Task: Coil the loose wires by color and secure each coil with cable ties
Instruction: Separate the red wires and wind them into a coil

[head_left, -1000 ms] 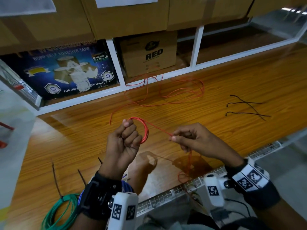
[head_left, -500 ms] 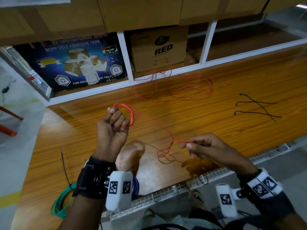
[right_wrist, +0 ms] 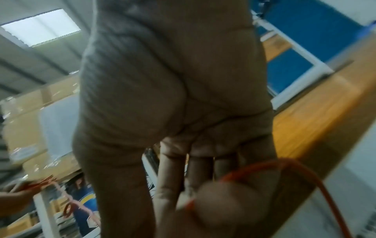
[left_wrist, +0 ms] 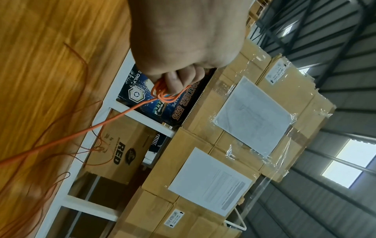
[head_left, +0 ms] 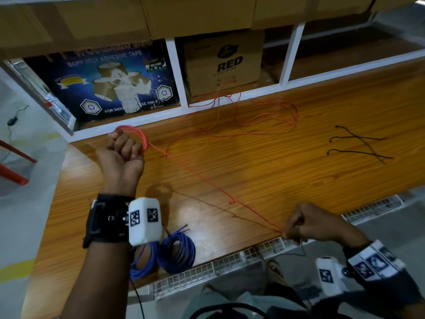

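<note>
A small coil of red wire (head_left: 135, 137) is gripped in the fisted left hand (head_left: 123, 155) above the bench (head_left: 276, 180). Its taut strand is pinched, seemingly at the fingertips, by the right hand (head_left: 315, 223).

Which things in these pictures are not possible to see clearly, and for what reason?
- Red wire turns in the left hand: head and left wrist views, curled fingers cover them, uncountable.
- Right hand grip: right wrist view blurred; head view shows knuckles only.
- Blue coils: head view, left wrist camera hides part; ties not discernible.
- Black cable ties: too thin to count surely.
</note>
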`<state>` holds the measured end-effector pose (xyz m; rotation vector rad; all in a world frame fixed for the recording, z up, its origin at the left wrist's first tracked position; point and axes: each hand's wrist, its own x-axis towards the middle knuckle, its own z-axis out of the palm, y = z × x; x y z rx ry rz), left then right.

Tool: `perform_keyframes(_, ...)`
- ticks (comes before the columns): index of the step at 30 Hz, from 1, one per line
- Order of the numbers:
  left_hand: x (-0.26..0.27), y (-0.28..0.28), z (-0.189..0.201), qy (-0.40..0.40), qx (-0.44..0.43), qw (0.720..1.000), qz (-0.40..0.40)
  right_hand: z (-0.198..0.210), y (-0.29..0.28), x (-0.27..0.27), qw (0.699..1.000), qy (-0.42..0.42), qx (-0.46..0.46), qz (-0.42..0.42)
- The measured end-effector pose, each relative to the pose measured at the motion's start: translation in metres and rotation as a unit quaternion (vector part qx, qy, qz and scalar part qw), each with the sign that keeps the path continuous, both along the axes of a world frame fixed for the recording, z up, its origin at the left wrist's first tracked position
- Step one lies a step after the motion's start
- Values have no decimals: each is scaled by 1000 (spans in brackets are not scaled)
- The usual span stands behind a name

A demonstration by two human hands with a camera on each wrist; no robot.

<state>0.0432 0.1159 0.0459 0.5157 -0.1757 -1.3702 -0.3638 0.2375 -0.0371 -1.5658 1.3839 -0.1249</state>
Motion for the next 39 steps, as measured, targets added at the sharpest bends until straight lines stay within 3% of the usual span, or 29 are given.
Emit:
perform_keyframes(3,-3,-8,5,-12,-3,1000,14,5,-1,6,999,33,12,37)
perform_keyframes(6,-19,-3,8,-32,-24,998,-44,17,-3,19,996,50,13,67)
perform_keyframes(11,-57,14,16,-42,-71,985,-149,35,-16,51,996,5,-85,8)
perform_keyframes(15,-72,20,26,-44,-107,975,-190,19,-22,85,988,12,-151,39)
perform_keyframes(17,-73,22,30,-42,-120,972,-197,11,-21,95,987,-3,-162,-22)
perform_keyframes(19,-70,23,33,-43,-122,973,-191,7,-20,103,980,-88,-126,-124)
perform_keyframes(22,-65,27,37,-37,-127,972,-194,4,-19,104,939,-258,43,-225)
perform_keyframes(28,-59,32,40,-24,-161,964,-210,-7,-23,94,898,-361,205,-145)
perform_keyframes(31,-55,31,44,-42,-174,963,-200,-10,-19,101,898,-369,172,-167)
perform_keyframes(34,-44,31,43,-43,-177,965,-188,-12,-8,99,876,-405,134,-227)
perform_keyframes(39,-27,30,31,-35,-137,971,-193,3,6,86,872,-398,1,-285)
